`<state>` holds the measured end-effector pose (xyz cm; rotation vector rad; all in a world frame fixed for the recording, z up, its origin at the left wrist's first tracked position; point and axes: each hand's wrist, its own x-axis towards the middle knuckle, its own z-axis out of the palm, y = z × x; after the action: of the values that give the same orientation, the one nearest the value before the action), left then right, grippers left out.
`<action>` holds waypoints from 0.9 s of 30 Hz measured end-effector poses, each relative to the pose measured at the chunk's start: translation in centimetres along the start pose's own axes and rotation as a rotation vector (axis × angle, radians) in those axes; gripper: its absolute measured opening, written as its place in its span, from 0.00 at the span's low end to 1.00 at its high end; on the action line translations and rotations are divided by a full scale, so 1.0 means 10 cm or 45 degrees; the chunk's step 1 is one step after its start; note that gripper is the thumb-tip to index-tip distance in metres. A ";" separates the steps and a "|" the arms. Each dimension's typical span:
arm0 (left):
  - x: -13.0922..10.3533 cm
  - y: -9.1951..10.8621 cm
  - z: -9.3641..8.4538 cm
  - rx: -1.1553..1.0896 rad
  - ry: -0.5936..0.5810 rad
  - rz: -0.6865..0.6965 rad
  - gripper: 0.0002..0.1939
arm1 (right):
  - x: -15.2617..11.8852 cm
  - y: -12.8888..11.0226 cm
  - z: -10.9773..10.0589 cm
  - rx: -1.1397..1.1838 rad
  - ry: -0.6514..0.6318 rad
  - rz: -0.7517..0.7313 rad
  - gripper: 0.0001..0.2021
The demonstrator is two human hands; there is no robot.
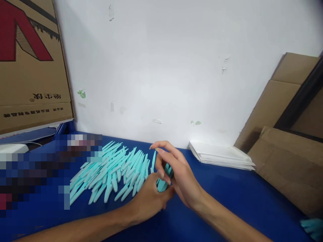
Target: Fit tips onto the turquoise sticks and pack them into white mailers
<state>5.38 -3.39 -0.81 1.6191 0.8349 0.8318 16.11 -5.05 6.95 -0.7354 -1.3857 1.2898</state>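
Observation:
A bundle of turquoise knife-shaped plastic sticks (163,185) is gripped in my left hand (148,198), its fingers wrapped round the lower part. My right hand (178,164) curls over the upper part of the same bundle from the right, lower fingers bent against the sticks. Two of its fingers reach out to the left, apart from the bundle. Just left of my hands, a loose pile of the same turquoise sticks (111,171) lies on the blue table (217,205). One single stick (153,161) lies beside the pile, partly hidden behind my hands.
White flat sheets or packets (222,155) are stacked by the white wall (164,74). A large printed carton (32,77) stands at left, brown cardboard (282,171) at right. More turquoise pieces (313,228) show at the lower right corner. A pixelated patch covers the left side.

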 end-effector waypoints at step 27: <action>-0.05 0.15 -0.06 0.034 -0.172 -0.255 0.27 | -0.18 0.20 -2.73 -2.390 0.306 -0.092 0.25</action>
<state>4.76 -3.83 0.75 1.5671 0.8977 0.5662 41.85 1.96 0.74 -1.8568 -2.1073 -0.5766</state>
